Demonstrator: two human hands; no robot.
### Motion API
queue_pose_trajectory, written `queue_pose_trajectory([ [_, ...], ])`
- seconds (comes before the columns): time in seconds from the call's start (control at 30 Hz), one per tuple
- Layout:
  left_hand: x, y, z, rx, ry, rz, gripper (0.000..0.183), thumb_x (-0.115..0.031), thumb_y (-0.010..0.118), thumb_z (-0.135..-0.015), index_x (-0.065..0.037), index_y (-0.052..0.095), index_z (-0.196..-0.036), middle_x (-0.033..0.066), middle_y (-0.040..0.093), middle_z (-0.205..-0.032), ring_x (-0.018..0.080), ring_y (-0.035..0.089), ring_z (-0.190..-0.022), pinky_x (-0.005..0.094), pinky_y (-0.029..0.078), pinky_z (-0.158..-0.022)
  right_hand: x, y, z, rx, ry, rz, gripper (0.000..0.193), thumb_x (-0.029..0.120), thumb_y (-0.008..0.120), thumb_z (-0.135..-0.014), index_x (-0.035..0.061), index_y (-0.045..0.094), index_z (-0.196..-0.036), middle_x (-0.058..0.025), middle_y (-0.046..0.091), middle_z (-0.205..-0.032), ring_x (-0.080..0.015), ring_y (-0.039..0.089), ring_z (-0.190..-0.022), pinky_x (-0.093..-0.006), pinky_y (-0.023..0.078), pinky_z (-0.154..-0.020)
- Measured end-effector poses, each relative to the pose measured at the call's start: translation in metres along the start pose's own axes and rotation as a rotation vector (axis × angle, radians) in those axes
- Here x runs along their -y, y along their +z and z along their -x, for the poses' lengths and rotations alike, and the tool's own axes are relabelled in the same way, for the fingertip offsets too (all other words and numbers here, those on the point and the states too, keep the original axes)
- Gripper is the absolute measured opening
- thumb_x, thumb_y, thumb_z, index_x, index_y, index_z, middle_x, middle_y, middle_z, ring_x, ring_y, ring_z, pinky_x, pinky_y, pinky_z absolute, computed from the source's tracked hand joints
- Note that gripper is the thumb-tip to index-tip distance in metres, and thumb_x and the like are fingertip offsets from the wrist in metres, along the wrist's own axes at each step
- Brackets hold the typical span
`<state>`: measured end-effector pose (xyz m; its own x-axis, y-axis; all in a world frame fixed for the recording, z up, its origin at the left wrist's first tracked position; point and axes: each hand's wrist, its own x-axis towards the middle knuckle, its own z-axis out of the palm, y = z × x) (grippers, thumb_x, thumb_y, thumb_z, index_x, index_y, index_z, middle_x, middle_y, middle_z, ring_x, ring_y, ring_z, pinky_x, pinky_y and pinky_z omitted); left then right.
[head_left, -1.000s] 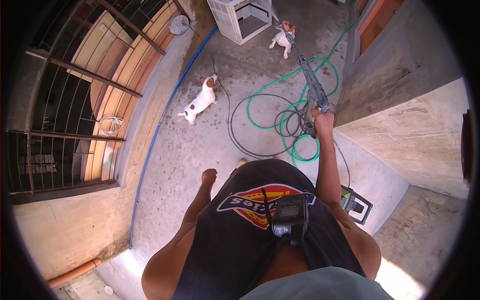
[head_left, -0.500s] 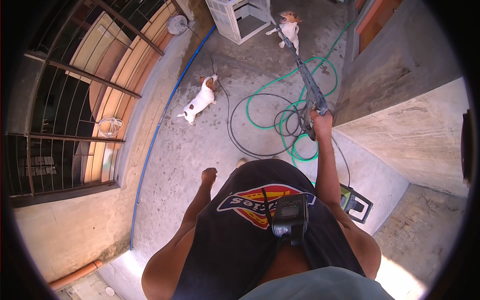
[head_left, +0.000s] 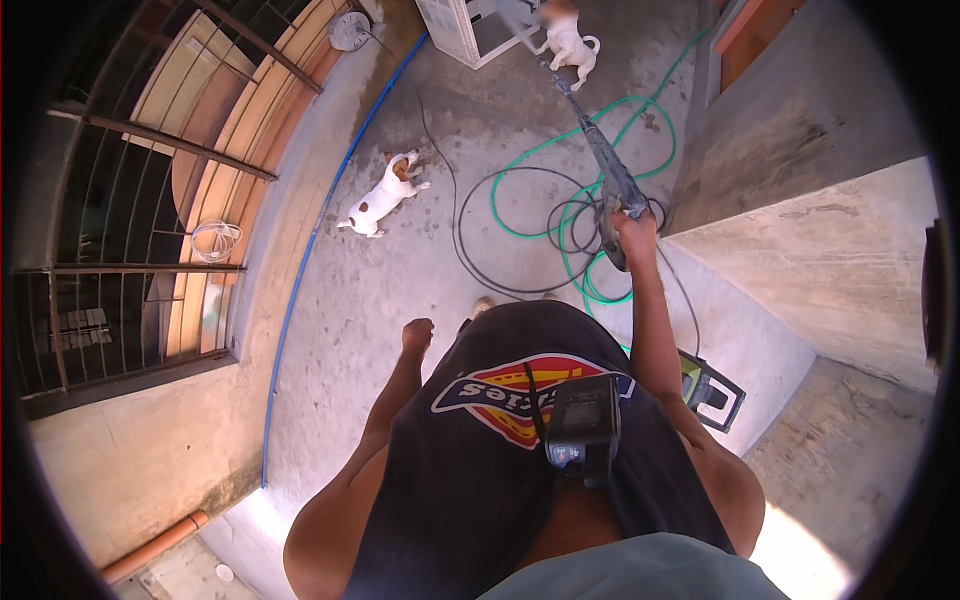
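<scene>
Spraying step: right hand [head_left: 634, 228] fingers wrap the washer lance [head_left: 598, 150], aimed far; left hand [head_left: 417, 334] fisted. Next needs steady sweeping.

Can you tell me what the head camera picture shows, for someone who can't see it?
Seen from above, a person's right hand holds a pressure-washer wand over a concrete yard, the left hand a loose fist. Hoses coil ahead, near two small dogs.

Two dogs [head_left: 382, 196] [head_left: 566, 40], two hoses [head_left: 520, 215] [head_left: 500, 245]
</scene>
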<state>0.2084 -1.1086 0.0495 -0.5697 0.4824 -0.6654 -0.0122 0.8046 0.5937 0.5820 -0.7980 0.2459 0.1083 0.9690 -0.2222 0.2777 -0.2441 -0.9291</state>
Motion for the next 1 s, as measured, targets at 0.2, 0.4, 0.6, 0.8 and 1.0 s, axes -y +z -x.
queue_pose_trajectory([
  [0.2,-0.009,0.004,0.011,-0.009,-0.104,0.146,0.02,-0.021,0.057,-0.073,-0.004,0.065,-0.079,0.0042,0.055,-0.06,0.0139,0.049,-0.049,0.0295,0.04,-0.048,-0.006,0.008,0.005,0.02,0.02,0.024,0.029,0.018,0.061,-0.069,-0.0034,0.064,-0.089,-0.0065,0.064,-0.074,-0.0151,0.057,-0.067,-0.0305,0.046,-0.062],
  [0.4,0.003,0.007,0.007,0.006,-0.101,0.128,0.022,-0.022,0.056,-0.072,-0.003,0.066,-0.078,0.0053,0.057,-0.061,0.0151,0.051,-0.052,0.0307,0.041,-0.05,0.001,0.01,0.007,0.046,0.027,0.045,0.03,0.018,0.064,-0.068,-0.0035,0.063,-0.089,-0.0075,0.063,-0.076,-0.016,0.058,-0.07,-0.0317,0.046,-0.065],
  [0.6,0.002,0.006,0.007,-0.007,-0.021,0.058,0.026,-0.025,0.054,-0.073,-0.002,0.066,-0.078,0.0076,0.061,-0.065,0.0167,0.055,-0.057,0.0313,0.044,-0.055,-0.002,0.014,0.004,0.046,0.015,0.041,0.03,0.018,0.065,-0.067,-0.0032,0.063,-0.087,-0.0077,0.063,-0.075,-0.0166,0.058,-0.069,-0.0321,0.046,-0.065],
  [0.8,0.005,0.005,0.005,-0.01,-0.01,0.067,0.026,-0.024,0.054,-0.073,-0.002,0.066,-0.078,0.0084,0.061,-0.065,0.0169,0.056,-0.057,0.0313,0.045,-0.056,-0.007,0.012,0.0,0.064,0.052,0.02,0.024,0.014,0.065,-0.068,-0.0014,0.062,-0.086,-0.0039,0.061,-0.076,-0.0137,0.055,-0.069,-0.0297,0.045,-0.064],
  [1.0,0.013,0.004,-0.008,0.018,-0.054,0.003,0.021,-0.021,0.055,-0.074,-0.004,0.067,-0.079,0.0075,0.061,-0.064,0.0161,0.055,-0.056,0.0307,0.044,-0.055,-0.013,0.005,-0.004,0.037,0.015,-0.002,0.027,0.017,0.064,-0.068,-0.0016,0.063,-0.088,-0.0067,0.063,-0.075,-0.0163,0.058,-0.068,-0.0316,0.046,-0.064],
])
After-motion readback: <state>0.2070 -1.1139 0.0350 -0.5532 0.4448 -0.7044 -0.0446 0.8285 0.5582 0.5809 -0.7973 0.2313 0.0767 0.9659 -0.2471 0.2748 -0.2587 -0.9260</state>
